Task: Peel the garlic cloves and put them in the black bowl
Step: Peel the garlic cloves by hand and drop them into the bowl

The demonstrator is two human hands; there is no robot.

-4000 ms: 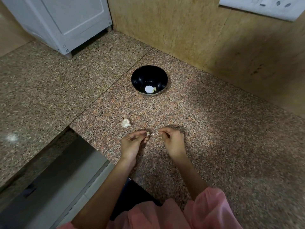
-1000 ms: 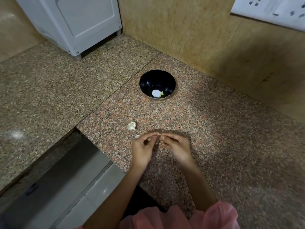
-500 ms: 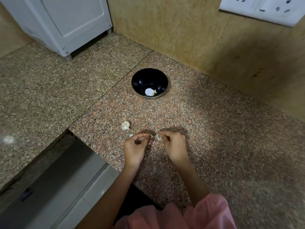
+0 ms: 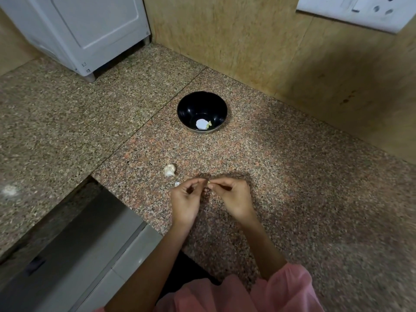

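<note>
A black bowl (image 4: 202, 111) stands on the granite counter (image 4: 292, 176) near the back wall, with a pale peeled clove (image 4: 209, 124) beside a white patch in its bottom. In front of it, my left hand (image 4: 185, 200) and my right hand (image 4: 234, 198) meet fingertip to fingertip and pinch a small garlic clove (image 4: 209, 182) between them, just above the counter. Most of that clove is hidden by the fingers. A whitish garlic piece (image 4: 169, 170) lies on the counter left of my hands, and a small scrap of skin (image 4: 177, 183) lies close to my left thumb.
A white appliance (image 4: 78, 30) stands on the counter at the back left. A tan wall (image 4: 258, 41) with a white socket plate (image 4: 355, 12) closes the back and right. The counter drops off at the front left to a grey cabinet front (image 4: 78, 255).
My fingertips have drawn together on the clove again after being slightly apart half a second ago. A small scrap of skin has lain by my left hand since a second ago.
</note>
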